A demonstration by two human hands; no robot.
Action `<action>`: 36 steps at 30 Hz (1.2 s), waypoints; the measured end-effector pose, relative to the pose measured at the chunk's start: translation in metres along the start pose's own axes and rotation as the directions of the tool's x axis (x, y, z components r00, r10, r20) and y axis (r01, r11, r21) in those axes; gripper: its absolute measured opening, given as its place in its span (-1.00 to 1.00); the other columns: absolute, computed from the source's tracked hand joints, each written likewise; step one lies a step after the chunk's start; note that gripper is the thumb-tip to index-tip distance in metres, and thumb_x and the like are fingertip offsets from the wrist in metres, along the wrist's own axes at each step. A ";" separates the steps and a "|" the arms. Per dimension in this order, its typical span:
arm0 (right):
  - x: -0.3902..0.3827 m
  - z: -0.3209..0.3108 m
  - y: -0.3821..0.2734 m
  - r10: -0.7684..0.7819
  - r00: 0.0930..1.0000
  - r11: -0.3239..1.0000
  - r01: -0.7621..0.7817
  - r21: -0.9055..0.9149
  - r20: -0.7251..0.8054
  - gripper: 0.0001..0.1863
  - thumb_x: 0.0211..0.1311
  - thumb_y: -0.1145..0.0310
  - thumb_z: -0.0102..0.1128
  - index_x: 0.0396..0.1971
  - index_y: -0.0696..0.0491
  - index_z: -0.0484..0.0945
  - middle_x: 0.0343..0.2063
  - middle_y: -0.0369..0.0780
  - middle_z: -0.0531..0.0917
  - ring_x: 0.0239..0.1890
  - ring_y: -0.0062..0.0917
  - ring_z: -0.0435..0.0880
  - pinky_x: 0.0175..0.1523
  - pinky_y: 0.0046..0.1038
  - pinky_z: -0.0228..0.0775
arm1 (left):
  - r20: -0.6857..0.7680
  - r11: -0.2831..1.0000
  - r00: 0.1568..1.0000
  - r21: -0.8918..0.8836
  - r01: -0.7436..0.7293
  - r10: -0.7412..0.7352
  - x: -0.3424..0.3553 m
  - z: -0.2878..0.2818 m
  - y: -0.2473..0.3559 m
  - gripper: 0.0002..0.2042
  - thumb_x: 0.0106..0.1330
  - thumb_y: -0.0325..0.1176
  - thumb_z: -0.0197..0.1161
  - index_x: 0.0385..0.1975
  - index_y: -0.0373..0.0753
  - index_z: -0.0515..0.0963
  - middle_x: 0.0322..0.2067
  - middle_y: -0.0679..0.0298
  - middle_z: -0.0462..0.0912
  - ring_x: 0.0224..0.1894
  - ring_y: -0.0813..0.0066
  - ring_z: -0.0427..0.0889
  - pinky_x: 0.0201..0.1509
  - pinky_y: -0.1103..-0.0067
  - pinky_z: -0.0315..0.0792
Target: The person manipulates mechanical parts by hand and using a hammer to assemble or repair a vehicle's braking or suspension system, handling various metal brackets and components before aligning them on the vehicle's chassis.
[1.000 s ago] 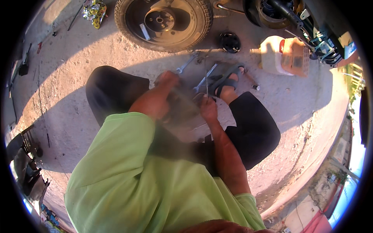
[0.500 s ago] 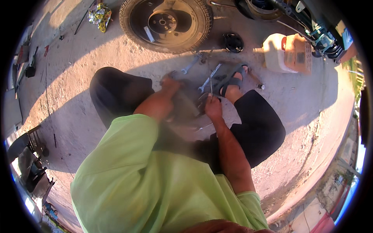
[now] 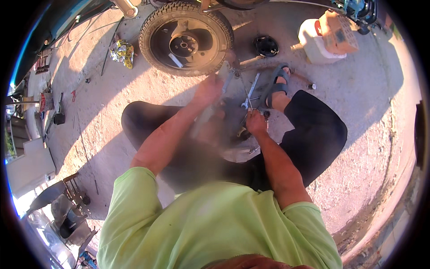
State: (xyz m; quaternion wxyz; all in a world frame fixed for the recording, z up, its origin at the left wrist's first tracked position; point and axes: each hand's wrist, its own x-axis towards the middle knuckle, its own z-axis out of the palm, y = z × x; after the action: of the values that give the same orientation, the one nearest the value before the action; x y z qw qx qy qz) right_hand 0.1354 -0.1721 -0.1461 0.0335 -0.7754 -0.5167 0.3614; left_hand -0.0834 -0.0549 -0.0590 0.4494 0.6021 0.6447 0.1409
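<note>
My right hand [image 3: 256, 122] is closed around a thin metal rod [image 3: 247, 96] that points away from me. Under that hand lies a dark, greasy-looking part [image 3: 242, 132], blurred and partly hidden. My left hand [image 3: 214, 85] reaches out beside an open-ended wrench [image 3: 227, 82] on the ground; a smear over the view hides its fingers, so I cannot make out whether it grips anything. Another shiny wrench [image 3: 254, 87] lies between the rod and my sandalled foot [image 3: 278, 89].
Ahead lies a dusty wheel with its tyre [image 3: 152, 54]. Right of it are a round black part [image 3: 266, 46], a hammer-like tool [image 3: 311, 86], a white container [image 3: 309, 40] and an orange-brown box [image 3: 338, 36]. A shiny crumpled packet [image 3: 122, 54] sits left of the wheel.
My left hand has moved forward and right, up to the wrench near the wheel. The right hand still holds the rod. The whole view has shifted, showing more at the left.
</note>
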 end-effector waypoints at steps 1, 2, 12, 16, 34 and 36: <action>0.001 0.004 0.003 0.007 1.000 1.000 -0.007 0.006 -0.009 -0.48 0.49 -0.01 -0.22 -0.21 0.17 0.54 -0.14 0.20 0.63 0.00 0.15 0.59 0.13 0.05 0.41 | -0.014 1.000 1.000 -0.005 -0.016 0.016 -0.005 0.002 0.005 -0.55 0.43 -0.19 0.03 0.19 -0.34 0.30 -0.42 0.13 0.61 -0.51 0.40 0.60 -0.50 0.46 0.51; -0.001 0.004 0.003 0.005 1.000 1.000 -0.005 0.016 -0.004 -0.48 0.49 -0.01 -0.22 -0.21 0.17 0.54 -0.14 0.20 0.63 -0.01 0.15 0.59 0.13 0.06 0.41 | -0.030 0.999 0.999 -0.013 -0.030 0.029 -0.014 0.001 0.015 -0.55 0.45 -0.16 0.01 0.17 -0.36 0.31 -0.41 0.10 0.62 -0.48 0.37 0.62 -0.44 0.43 0.52; 0.002 0.006 0.025 -0.060 0.998 0.998 0.060 0.006 -0.025 -0.47 0.49 0.00 -0.22 -0.20 0.19 0.54 -0.24 0.24 0.63 -0.10 0.19 0.61 0.07 0.10 0.42 | -0.240 0.966 0.936 0.104 -0.238 0.257 -0.044 0.000 0.075 -0.62 0.46 -0.21 0.02 0.09 -0.38 0.34 -0.39 -0.09 0.65 -0.36 0.00 0.67 -0.26 0.23 0.51; -0.001 0.013 0.026 -0.119 0.991 0.990 0.123 0.070 -0.064 -0.47 0.49 0.03 -0.21 -0.26 0.24 0.54 -0.34 0.27 0.63 -0.18 0.22 0.61 0.02 0.14 0.41 | -0.244 0.960 0.945 0.228 -0.164 0.219 0.028 0.030 -0.009 -0.66 0.44 -0.19 0.03 -0.04 -0.37 0.37 -0.44 0.02 0.65 -0.46 0.16 0.66 -0.37 0.33 0.50; 0.006 -0.003 0.018 -0.096 0.993 0.994 0.099 0.037 -0.064 -0.69 0.40 0.28 -0.11 -0.20 0.18 0.56 -0.27 0.12 0.61 -0.20 0.09 0.64 -0.04 0.01 0.48 | 0.020 0.988 0.997 -0.135 0.071 -0.069 -0.004 -0.001 0.048 -0.61 0.37 -0.10 0.07 -0.07 -0.36 0.44 -0.47 0.05 0.65 -0.42 0.17 0.68 -0.23 0.30 0.52; 0.012 -0.001 0.023 -0.217 0.974 0.976 0.214 -0.046 -0.067 -0.67 0.42 0.25 -0.13 -0.20 0.17 0.56 -0.28 0.10 0.63 -0.20 0.07 0.64 -0.06 0.01 0.49 | 0.019 0.991 0.998 -0.116 0.067 -0.065 0.001 0.000 0.044 -0.60 0.37 -0.10 0.07 -0.06 -0.37 0.45 -0.43 0.01 0.66 -0.35 0.12 0.69 -0.15 0.27 0.51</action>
State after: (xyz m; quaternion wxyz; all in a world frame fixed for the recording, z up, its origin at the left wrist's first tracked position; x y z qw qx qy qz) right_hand 0.1569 -0.1724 -0.1616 0.0764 -0.7277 -0.6031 0.3175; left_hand -0.0551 -0.0435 -0.0275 0.4932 0.5541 0.6515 0.1588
